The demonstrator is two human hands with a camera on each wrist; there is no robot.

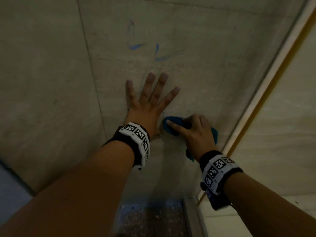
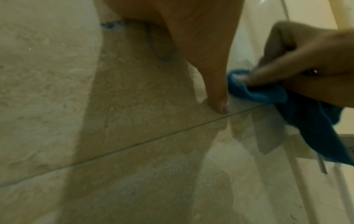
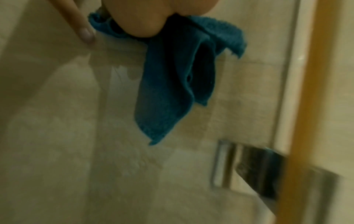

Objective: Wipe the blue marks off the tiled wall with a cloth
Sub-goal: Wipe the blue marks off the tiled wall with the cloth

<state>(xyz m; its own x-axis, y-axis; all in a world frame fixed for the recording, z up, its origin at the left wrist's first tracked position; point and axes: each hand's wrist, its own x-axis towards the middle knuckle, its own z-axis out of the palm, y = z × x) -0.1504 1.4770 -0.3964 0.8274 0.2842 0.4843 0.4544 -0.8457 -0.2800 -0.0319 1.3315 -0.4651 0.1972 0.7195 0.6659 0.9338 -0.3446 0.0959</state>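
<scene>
Blue marks (image 1: 160, 56) streak the beige tiled wall (image 1: 213, 57), with another stroke (image 1: 135, 47) to their left and a faint one higher up. My left hand (image 1: 152, 93) lies flat on the wall below the marks, fingers straight and spread. Just right of its thumb, my right hand (image 1: 186, 124) grips a bunched blue cloth (image 1: 172, 124) and presses it on the tile. In the left wrist view the cloth (image 2: 258, 94) touches the wall beside my left thumb (image 2: 216, 91), and blue smears (image 2: 164, 59) show under the palm. The cloth's tail (image 3: 168, 91) hangs loose.
A yellow strip (image 1: 273, 82) runs down the wall corner at the right, with another pale wall beyond. A grout line (image 1: 92, 71) crosses the tiles at the left. Dark speckled floor (image 1: 150, 218) lies below. A metal frame piece (image 3: 258, 166) sits low by the corner.
</scene>
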